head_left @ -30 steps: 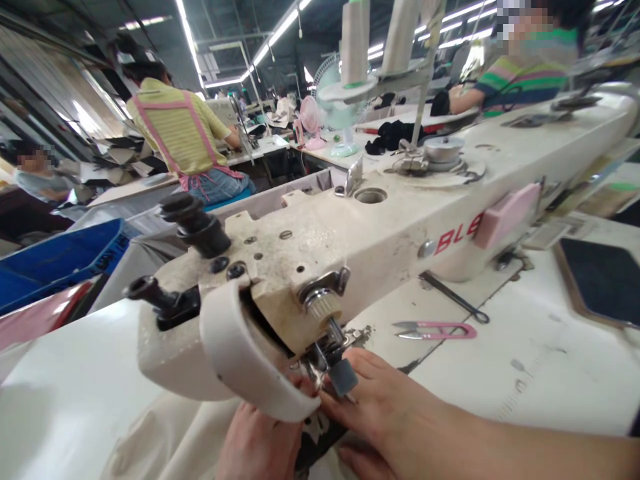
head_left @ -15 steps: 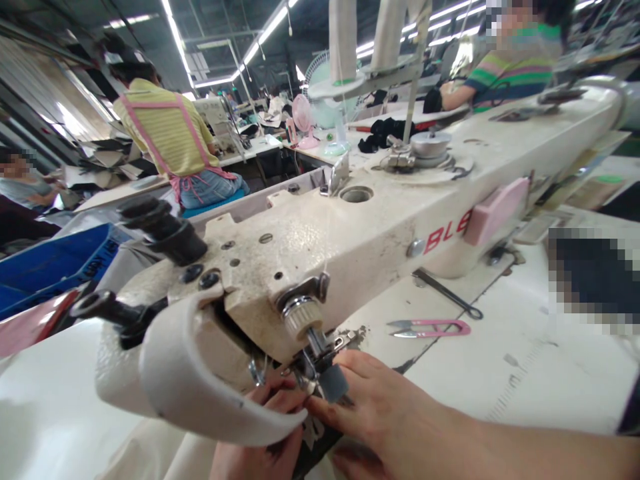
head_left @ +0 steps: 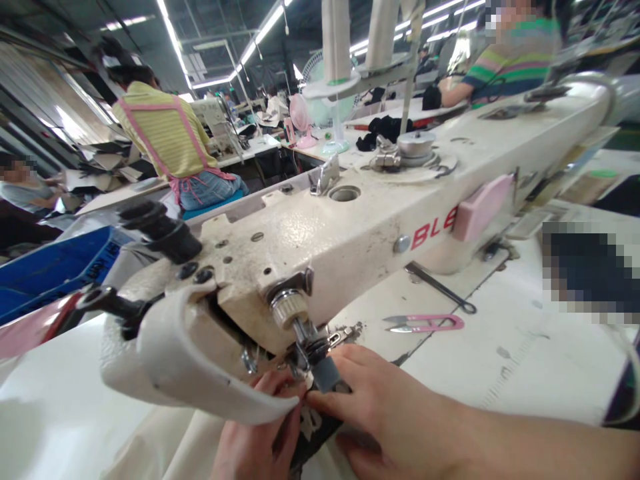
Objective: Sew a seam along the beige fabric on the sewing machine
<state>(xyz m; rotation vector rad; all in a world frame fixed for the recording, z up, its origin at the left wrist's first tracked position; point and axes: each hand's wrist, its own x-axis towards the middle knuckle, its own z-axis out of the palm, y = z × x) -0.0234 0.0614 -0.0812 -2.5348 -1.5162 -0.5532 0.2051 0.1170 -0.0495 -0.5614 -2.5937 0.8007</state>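
A white sewing machine (head_left: 350,233) reaches across the view, its needle area low in the middle. Below the curved white guard, my left hand (head_left: 260,427) has its fingers bent together on dark fabric with a pale print (head_left: 313,427). My right hand (head_left: 375,407) lies on the other side of the needle area, thumb and fingers pressed on the same fabric, its fingertips near those of my left hand. The metal parts by the needle partly hide both sets of fingertips. Cream fabric (head_left: 155,440) hangs in folds at the lower left.
Pink-handled thread snips (head_left: 435,323) and a dark metal tool (head_left: 443,288) lie on the white machine table (head_left: 480,360). A blue bin (head_left: 50,270) stands at the left. A person in a yellow striped top (head_left: 165,133) sits ahead; another in stripes (head_left: 520,60) is at the upper right.
The view has shifted slightly, so the machine and snips appear a little further left. Both hands keep nearly the same place by the needle area.
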